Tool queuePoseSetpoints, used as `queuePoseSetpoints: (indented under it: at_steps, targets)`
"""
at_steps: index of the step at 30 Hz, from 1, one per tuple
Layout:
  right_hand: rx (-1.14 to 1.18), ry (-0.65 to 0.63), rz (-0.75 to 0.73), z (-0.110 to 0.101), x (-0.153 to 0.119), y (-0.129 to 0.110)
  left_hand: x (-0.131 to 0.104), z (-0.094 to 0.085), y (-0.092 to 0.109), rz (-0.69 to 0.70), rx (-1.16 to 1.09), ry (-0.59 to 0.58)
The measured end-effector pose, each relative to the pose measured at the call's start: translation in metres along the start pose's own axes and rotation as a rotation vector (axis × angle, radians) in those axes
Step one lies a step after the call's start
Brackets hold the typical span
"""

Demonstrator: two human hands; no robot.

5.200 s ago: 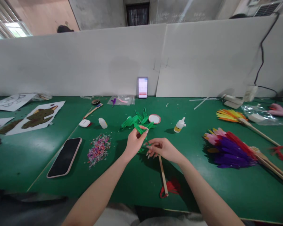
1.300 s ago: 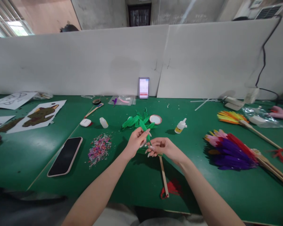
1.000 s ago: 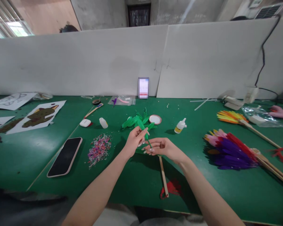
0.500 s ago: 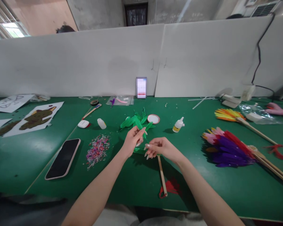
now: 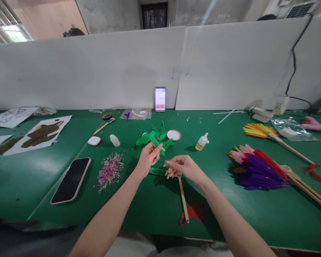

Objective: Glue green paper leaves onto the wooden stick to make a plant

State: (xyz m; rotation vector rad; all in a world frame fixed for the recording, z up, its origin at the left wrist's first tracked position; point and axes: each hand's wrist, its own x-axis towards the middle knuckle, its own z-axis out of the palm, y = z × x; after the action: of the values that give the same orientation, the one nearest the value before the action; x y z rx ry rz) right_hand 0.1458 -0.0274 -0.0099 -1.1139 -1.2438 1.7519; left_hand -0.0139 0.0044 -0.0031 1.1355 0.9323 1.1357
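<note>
Green table (image 5: 147, 207) before us, our left hand (image 5: 146, 160) pinching a green leaf (image 5: 154, 139), our right hand (image 5: 186, 167) gripping its thin stem (image 5: 164, 155).

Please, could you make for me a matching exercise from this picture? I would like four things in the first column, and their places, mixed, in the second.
Things:
1. Black phone
2. Green leaf piece
3. Wooden stick
4. Nozzle bottle

Places:
A. Held by the left hand
B. To the right of the round white lid
C. Flat on the table, left of the colourful scraps
D. Lower end beside a red tassel

Right pairs: 1-C, 2-A, 3-D, 4-B.
</note>
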Motion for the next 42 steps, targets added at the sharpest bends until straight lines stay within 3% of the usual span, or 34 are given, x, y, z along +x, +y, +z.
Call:
queuePoseSetpoints:
  at_steps: [3, 15, 21, 28, 34, 42]
  targets:
    - [0.027, -0.036, -0.019, 0.001, 0.0, 0.0, 0.001, 0.0, 0.0, 0.008, -0.009, 0.006]
    - [-0.151, 0.063, -0.105, 0.001, -0.001, 0.002, 0.0, 0.001, -0.001, -0.022, -0.014, -0.001]
    - [-0.063, -0.01, -0.103, 0.003, 0.001, 0.002, 0.002, -0.001, 0.001, -0.02, -0.004, 0.052]
    - [-0.143, 0.165, -0.15, 0.002, 0.0, 0.001, 0.003, -0.003, 0.0, 0.017, -0.029, 0.085]
    - [-0.099, 0.111, -0.208, -0.002, 0.002, 0.0, 0.007, -0.008, 0.007, 0.061, -0.21, 0.178]
    - [-0.107, 0.253, -0.221, -0.007, 0.005, 0.003, 0.007, -0.008, 0.005, 0.013, -0.22, 0.156]
